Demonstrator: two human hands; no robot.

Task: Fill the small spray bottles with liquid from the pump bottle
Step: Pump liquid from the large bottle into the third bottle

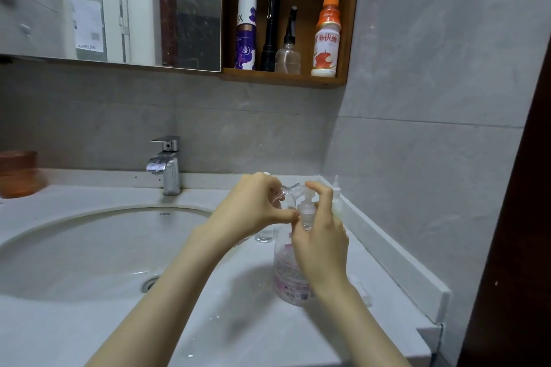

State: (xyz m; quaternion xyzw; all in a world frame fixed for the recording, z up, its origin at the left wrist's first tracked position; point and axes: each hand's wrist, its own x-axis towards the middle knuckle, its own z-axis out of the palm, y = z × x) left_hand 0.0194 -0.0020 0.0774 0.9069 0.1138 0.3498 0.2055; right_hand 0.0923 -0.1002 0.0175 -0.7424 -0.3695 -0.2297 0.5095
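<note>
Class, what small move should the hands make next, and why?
Probably press down on the pump bottle: the right hand has a finger on its head, and the left hand holds a small bottle tilted at its spout.

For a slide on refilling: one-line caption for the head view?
Left hand holds a small clear bottle at the spout of the pump bottle; right hand on the pump head.

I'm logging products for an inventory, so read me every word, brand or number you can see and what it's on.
"ARROW": paper sticker seen in the mirror.
"ARROW": rim of the sink.
"养快线": orange-capped bottle on the shelf.
Purple spray can: only "X" legible.
Pump bottle label: too blurred to read.
</note>
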